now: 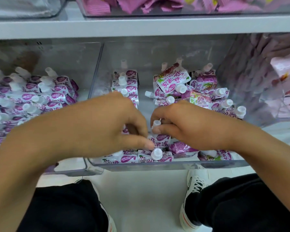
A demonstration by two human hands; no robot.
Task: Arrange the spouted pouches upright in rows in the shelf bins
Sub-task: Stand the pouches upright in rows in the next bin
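Observation:
Purple-and-white spouted pouches fill a clear middle bin [157,165]. An upright row of pouches [125,84] runs along its left side; a loose jumbled heap [196,91] lies at its right. My right hand [186,124] pinches the white cap of one pouch [160,140] standing near the bin's front. My left hand [110,124] reaches in beside it, fingers curled down onto the same pouch's left edge, thumb near a front pouch's cap [156,154]. What the left fingers hold is hidden.
A second clear bin [92,171] at left holds many tilted pouches [32,99]. A third bin [258,72] at right holds pink packets. The grey shelf board [141,26] overhangs above, with bins of pink wrappers on it. My knees and shoes are on the white floor below.

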